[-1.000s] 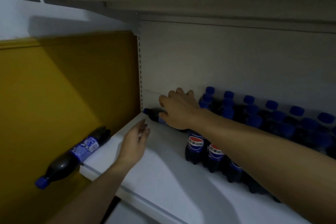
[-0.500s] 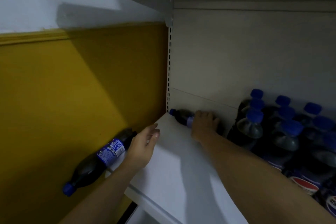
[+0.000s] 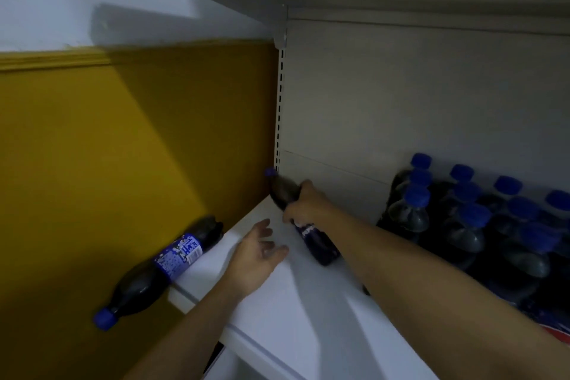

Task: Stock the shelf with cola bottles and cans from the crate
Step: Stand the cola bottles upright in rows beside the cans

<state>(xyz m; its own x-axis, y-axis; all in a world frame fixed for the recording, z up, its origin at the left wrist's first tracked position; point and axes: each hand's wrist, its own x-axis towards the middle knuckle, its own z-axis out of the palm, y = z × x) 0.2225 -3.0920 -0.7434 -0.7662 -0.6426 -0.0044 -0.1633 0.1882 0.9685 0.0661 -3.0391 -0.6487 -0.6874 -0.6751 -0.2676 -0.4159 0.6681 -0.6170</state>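
Right hand [image 3: 303,205] grips 1 tilted cola bottle [image 3: 303,222] near shelf [image 3: 277,302] corner, probably righting it; left hand [image 3: 257,251] open, steadying on shelf.

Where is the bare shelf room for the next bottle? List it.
Free: the white shelf between the left hand and the standing bottles, under the right forearm. Also the front left corner, beside the bottle against the yellow wall. Crowded: the right side, packed with standing bottles, and the back left corner, where the right hand grips a tilted bottle.
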